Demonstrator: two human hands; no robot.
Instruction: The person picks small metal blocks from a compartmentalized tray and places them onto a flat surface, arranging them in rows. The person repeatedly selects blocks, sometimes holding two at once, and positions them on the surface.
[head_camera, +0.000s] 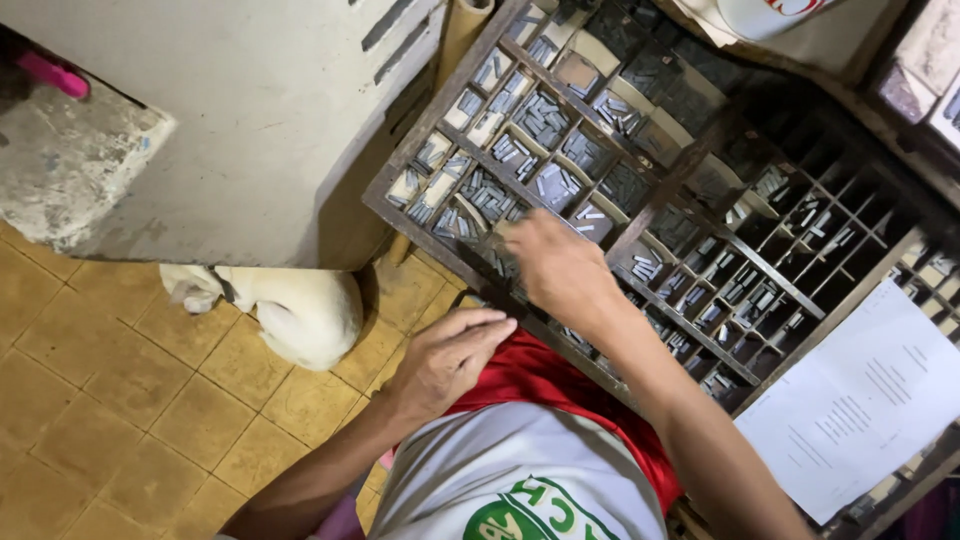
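Hands: two, both the person's own, bare; no other person's hands in view.
Right hand (558, 262): reaches forward over the near edge of the type case (690, 190), fingers bunched and pointing down into a compartment near its near-left corner; whether a sort is pinched between them cannot be told, the fingertips are hidden.
Left hand (447, 357): held close to the body, just short of the case's near edge, fingers curled together; it may be cupping something, but the palm is turned away and nothing shows.
Nearer hand: the right is over the case; the left stays apart from it, below and to the left.
Sorts (545, 118): small grey metal pieces lying in heaps in the compartments, ahead of and to the right of both hands; far too many to count.
Long axis: the case slants, running from the near-left corner up towards the far right; the heaped pieces lie every way.
Case: one, dark wood, tilted, split into many small boxes; the left half looks fuller and the right half darker.
Paper (860, 395): one printed sheet, resting at the case's near-right edge, well apart from the hands.
Shirt (520, 470): white over red, below the hands.
Dog (290, 305): one, white, lying on the tiled floor (120, 400) left of the case, beside a grey cabinet (250, 110).
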